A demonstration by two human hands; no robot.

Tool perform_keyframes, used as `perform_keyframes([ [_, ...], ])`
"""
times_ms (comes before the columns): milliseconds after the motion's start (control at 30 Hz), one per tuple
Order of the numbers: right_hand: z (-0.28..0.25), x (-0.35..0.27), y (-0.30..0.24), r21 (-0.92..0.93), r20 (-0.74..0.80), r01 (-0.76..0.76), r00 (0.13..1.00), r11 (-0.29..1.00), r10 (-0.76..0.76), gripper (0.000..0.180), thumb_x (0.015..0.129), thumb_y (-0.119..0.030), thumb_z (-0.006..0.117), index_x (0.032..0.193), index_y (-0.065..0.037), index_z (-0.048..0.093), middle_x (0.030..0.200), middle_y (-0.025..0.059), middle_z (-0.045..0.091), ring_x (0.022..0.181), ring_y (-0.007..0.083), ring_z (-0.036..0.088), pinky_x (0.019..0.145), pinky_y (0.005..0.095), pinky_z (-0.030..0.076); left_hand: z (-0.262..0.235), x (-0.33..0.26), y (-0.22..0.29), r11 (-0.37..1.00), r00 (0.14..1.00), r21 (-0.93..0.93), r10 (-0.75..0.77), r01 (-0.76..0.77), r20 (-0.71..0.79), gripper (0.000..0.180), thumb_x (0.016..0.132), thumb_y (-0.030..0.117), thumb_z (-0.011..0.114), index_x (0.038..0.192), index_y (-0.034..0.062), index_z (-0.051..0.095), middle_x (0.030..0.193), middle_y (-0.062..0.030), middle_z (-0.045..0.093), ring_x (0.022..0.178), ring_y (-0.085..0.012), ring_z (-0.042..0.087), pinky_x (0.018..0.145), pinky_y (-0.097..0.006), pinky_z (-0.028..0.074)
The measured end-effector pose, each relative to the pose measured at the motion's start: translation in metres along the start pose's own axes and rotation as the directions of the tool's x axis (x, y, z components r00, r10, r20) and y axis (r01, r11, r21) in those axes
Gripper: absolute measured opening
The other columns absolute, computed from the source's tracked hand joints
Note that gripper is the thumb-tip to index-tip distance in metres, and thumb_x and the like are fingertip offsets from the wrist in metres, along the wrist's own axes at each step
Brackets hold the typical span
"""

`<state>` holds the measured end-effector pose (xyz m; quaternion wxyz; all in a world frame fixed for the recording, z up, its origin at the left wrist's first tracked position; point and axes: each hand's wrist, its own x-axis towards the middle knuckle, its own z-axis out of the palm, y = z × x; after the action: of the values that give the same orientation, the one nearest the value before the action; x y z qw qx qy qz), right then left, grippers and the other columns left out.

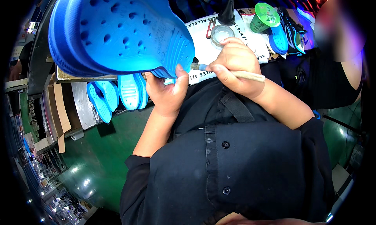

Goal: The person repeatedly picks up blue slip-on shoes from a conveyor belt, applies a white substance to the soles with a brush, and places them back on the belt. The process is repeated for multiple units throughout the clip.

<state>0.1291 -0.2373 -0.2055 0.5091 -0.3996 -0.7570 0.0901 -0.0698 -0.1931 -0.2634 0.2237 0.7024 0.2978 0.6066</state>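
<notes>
A large blue foam clog [117, 33] with several holes fills the upper left, close to the camera. My left hand [168, 89] grips its lower right edge, the thumb pressed up along the rim. In my right hand [237, 66] is a brush with a pale wooden handle [250, 75], held between closed fingers. Its bristle end points left and meets the clog's edge beside my left thumb; whether it touches cannot be made out. Just beyond my right hand stands a small round clear dish [222, 33].
White printed sheeting covers the bench [199, 29]. On it are a black cone-shaped bottle [227, 15], a red cutter [210, 28], a green cup [266, 19], a blue sole [278, 39] and a black shoe [291, 29]. More blue footwear [131, 91] lies left. Another person's arm [352, 70] is at right.
</notes>
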Motion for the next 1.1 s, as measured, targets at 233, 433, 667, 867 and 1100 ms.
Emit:
perform_keyframes([
  [233, -0.007, -0.004, -0.003, 0.023, 0.085, -0.073, 0.994, 0.997, 0.071, 0.027, 0.087, -0.018, 0.05, 0.069, -0.006, 0.066, 0.061, 0.0034, 0.06, 0.059, 0.0185, 0.056, 0.088, 0.0402, 0.042, -0.009, 0.005, 0.005, 1.0, 0.993, 0.02, -0.019, 0.017, 0.116, 0.068, 0.08, -0.008, 0.061, 0.135, 0.0002, 0.022, 0.12, -0.0175, 0.05, 0.106, -0.0223, 0.055, 0.094, -0.034, 0.042],
  [433, -0.001, 0.0, -0.001, -0.035, 0.011, -0.052, 0.999, 0.998, 0.052, 0.018, 0.083, -0.015, 0.06, 0.068, -0.006, 0.066, 0.059, 0.0051, 0.056, 0.06, 0.0227, 0.056, 0.08, 0.0378, 0.044, -0.007, 0.003, 0.006, 0.999, 0.988, 0.041, -0.03, 0.024, 0.148, 0.071, 0.08, -0.008, 0.061, 0.137, 0.0005, 0.019, 0.119, -0.0166, 0.051, 0.103, -0.0223, 0.057, 0.092, -0.034, 0.044],
  [667, -0.018, -0.009, -0.002, -0.061, -0.058, -0.066, 0.996, 0.996, 0.063, 0.017, 0.082, -0.01, 0.058, 0.067, -0.005, 0.064, 0.058, 0.0037, 0.055, 0.058, 0.0226, 0.055, 0.081, 0.0384, 0.044, -0.009, 0.011, 0.01, 0.998, 0.99, 0.05, -0.034, 0.028, 0.135, 0.064, 0.08, -0.008, 0.061, 0.133, 0.0022, 0.027, 0.118, -0.0145, 0.051, 0.103, -0.0206, 0.056, 0.093, -0.033, 0.043],
  [867, -0.042, -0.034, 0.022, -0.081, -0.165, -0.143, 0.978, 0.986, 0.128, 0.021, 0.086, -0.01, 0.054, 0.068, -0.001, 0.063, 0.069, 0.0079, 0.061, 0.064, 0.022, 0.055, 0.061, 0.0323, 0.045, -0.016, 0.063, 0.053, 0.896, 0.892, -0.09, -0.414, 0.434, 0.18, 0.058, 0.08, -0.003, 0.061, 0.129, -0.0017, 0.03, 0.124, -0.017, 0.047, 0.112, -0.0241, 0.05, 0.099, -0.039, 0.037],
  [1100, -0.081, -0.055, 0.031, 0.04, -0.28, -0.227, 0.932, 0.973, 0.229, 0.021, 0.085, -0.01, 0.058, 0.066, -0.006, 0.063, 0.061, 0.0079, 0.057, 0.061, 0.0262, 0.055, 0.062, 0.0368, 0.041, 0.048, 0.143, 0.117, 0.4, 0.344, -0.217, -0.279, 0.891, 0.896, 0.086, 0.069, 0.019, 0.072, 0.137, -0.0065, 0.027, 0.121, -0.0182, 0.051, 0.106, -0.025, 0.052, 0.09, -0.036, 0.04],
])
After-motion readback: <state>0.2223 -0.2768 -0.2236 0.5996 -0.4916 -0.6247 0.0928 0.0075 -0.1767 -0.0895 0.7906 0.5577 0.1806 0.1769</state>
